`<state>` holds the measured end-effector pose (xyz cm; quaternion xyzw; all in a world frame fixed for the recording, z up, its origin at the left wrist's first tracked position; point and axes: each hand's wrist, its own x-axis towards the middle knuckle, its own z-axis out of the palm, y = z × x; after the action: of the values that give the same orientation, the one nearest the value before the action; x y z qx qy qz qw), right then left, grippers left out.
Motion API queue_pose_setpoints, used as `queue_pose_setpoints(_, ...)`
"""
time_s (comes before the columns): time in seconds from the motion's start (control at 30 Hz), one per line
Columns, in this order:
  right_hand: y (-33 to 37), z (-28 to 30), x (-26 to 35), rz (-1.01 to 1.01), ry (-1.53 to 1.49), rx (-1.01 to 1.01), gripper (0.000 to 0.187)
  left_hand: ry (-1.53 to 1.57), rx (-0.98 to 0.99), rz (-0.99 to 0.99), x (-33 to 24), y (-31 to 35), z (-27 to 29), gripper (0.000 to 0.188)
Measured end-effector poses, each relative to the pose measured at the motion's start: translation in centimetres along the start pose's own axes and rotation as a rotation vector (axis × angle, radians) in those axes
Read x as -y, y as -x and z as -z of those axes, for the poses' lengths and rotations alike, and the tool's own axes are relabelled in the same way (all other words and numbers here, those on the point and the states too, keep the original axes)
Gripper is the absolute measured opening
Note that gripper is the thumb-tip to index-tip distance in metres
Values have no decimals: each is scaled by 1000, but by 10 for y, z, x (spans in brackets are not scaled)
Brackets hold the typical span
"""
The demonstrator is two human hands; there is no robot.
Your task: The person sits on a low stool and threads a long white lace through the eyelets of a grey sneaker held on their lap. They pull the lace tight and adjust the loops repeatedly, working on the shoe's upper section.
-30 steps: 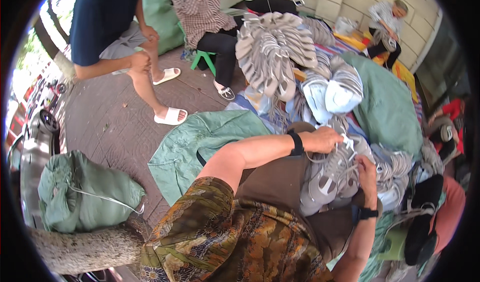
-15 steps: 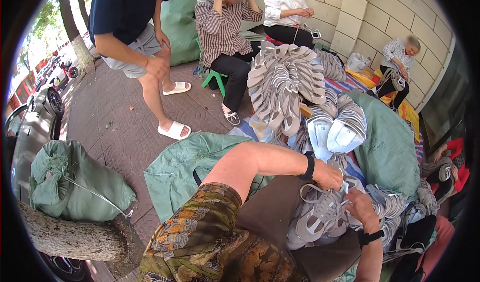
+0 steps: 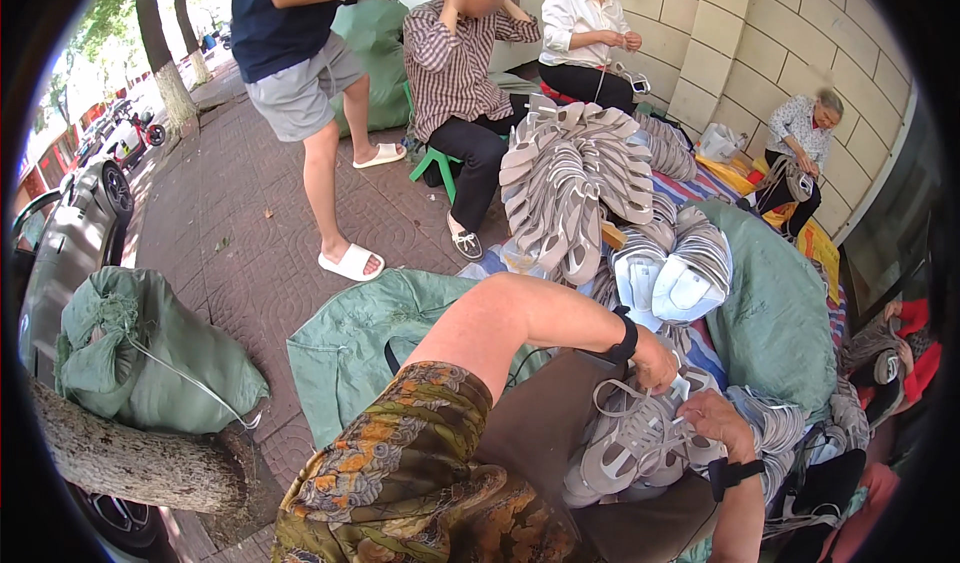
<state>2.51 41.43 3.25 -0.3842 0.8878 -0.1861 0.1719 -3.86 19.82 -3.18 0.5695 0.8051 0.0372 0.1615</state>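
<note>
A grey shoe upper (image 3: 622, 441) with pale laces lies over my dark-covered lap, its toe toward me. More grey uppers are bunched against it on the right. My left hand (image 3: 656, 365) is closed at the top of the upper, pinching the shoelace (image 3: 607, 391), which loops out to the left. Just to the right, my right hand (image 3: 718, 421) has thumb and finger pinched on a white lace end, over the upper's side. Both wrists wear black bands, and part of the lace is hidden behind the fingers.
Stacked grey uppers (image 3: 575, 178) and pale-lined uppers (image 3: 690, 278) lie ahead. A green sack (image 3: 770, 303) is on the right, a green cloth (image 3: 345, 348) on the left, with a tied sack (image 3: 150, 353) beyond. Several people sit around; one stands by a green stool (image 3: 437, 168).
My left hand has moved slightly down and my right hand a little lower on the upper. The standing person has straightened up, raising their hands. The view has shifted slightly.
</note>
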Motion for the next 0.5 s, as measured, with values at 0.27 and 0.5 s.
queue_pose_setpoints(0.27, -26, -20, 24, -136, 618, 46, 17, 176, 78, 324, -33, 6, 38, 35)
queue_pose_setpoints(0.5, -36, -33, 12, -91, 625, 11, 18, 188, 34, 218, -20, -5, 16, 29)
